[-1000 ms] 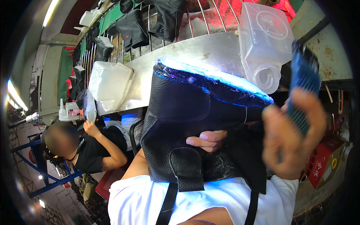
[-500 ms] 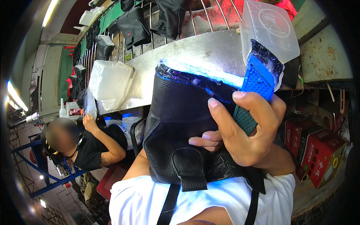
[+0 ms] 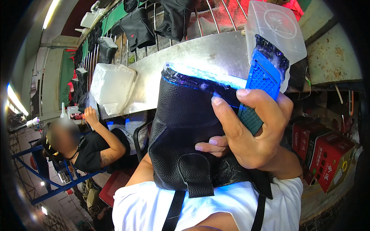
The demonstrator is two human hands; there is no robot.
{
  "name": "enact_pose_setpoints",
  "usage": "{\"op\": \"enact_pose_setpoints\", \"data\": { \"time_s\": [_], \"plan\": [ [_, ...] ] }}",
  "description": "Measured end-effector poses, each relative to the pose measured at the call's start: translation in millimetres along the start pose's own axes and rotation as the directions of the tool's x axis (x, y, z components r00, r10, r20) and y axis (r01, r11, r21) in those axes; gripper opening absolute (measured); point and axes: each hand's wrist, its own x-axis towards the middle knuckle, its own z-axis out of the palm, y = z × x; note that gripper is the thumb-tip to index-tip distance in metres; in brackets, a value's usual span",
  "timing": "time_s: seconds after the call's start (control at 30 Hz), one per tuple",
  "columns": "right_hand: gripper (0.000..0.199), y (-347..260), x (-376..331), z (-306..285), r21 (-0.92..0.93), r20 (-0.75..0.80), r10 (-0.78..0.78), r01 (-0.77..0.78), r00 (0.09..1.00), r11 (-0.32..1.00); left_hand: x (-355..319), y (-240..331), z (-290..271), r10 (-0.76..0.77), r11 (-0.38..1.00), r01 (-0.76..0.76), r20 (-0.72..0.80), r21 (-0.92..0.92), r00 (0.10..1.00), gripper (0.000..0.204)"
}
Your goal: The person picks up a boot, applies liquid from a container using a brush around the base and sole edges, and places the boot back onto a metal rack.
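A black pebbled-leather boot (image 3: 185, 115) lies tilted before my chest. Its far edge has a wet-looking coat that glows blue-white. My left forearm (image 3: 143, 171) runs behind the boot, and most of that hand is hidden; two fingertips (image 3: 212, 145) press on the leather, seemingly the left hand's, curled round it. My right hand (image 3: 256, 138) grips a flat brush (image 3: 264, 75) with a blue, grid-textured handle, teal at its lower end, and a dark, smeared head pointing up. The right thumb tip lies close to the boot's coated edge.
A metal worktop (image 3: 150, 88) spans the far side. A translucent tub (image 3: 275, 30) stands at its right, a whitish one (image 3: 111, 86) at its left. Black boots (image 3: 138, 30) rest on a rod rack behind. Red cartons (image 3: 320, 150) sit at right; a co-worker (image 3: 100, 146) is at left.
My right hand and the brush have shifted slightly up and left along the boot's edge. The boot has barely moved. At left, the co-worker's raised hand has moved a little.
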Motion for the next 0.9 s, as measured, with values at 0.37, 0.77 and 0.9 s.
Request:
{"op": "enact_pose_setpoints", "data": {
  "time_s": [0.37,0.77,0.9],
  "plan": [
    [0.011,52.2,52.8,-29.2,0.429,0.436,0.256,-0.45,0.863,0.783,0.8,-0.7,1.5,-0.044,0.999,0.044,0.015,-0.005,0.999,0.071],
    [0.03,97.4,29.4,-71.3,0.55,0.009,0.349,-0.296,0.937,0.781,-1.2,53.4,37.3,0.08,0.936,-0.101,0.075,0.337,0.994,0.07],
    [0.035,102.5,-9.2,-78.5,0.707,-0.149,0.433,-0.21,0.889,0.675,0.5,107.5,71.6,0.537,0.609,-0.412,0.03,0.678,0.843,0.063]
  ]
}}
